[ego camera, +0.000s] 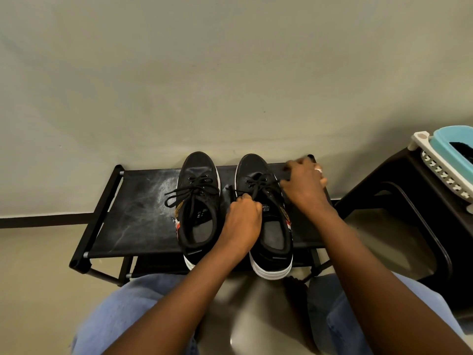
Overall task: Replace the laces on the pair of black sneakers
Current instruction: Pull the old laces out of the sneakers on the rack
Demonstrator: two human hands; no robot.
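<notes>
Jeans-clad knees (122, 313) are seen nearest. The left hand (243, 221) is curled around the lace (258, 187) of the right sneaker (266, 213); the right hand (303, 187) is blurred, its grasp unclear. The left sneaker (198, 201) is set just beyond the left hand on the rack (138, 208). Unlacing appears begun; the lace must next be drawn free.

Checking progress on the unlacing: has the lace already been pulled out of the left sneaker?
No, the left sneaker still has its black lace threaded through the eyelets.
</notes>
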